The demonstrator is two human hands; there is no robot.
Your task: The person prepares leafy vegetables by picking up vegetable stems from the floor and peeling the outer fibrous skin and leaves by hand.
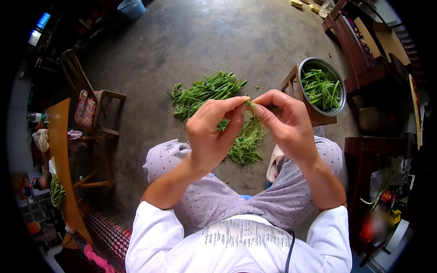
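Note:
Both hands meet in front of me, over the floor. My left hand [211, 129] pinches a thin green stem [249, 103] between thumb and forefinger. From the other side my right hand [289, 125] grips the same stem with its fingertips. Most of the stem is hidden by the fingers. Beyond my left hand lies a pile of leafy green stems [205, 94] on the concrete floor. Below the hands sits a paler heap of stringy green trimmings [246, 148], partly covered by them.
To the right, a metal bowl [344, 103] of cut green stems [321, 88] rests on a wooden stool [290, 78]. A wooden chair [109, 94] and table [59, 136] stand left. A blue bucket [132, 9] is at the far left; dark wooden furniture [364, 75] lines the right.

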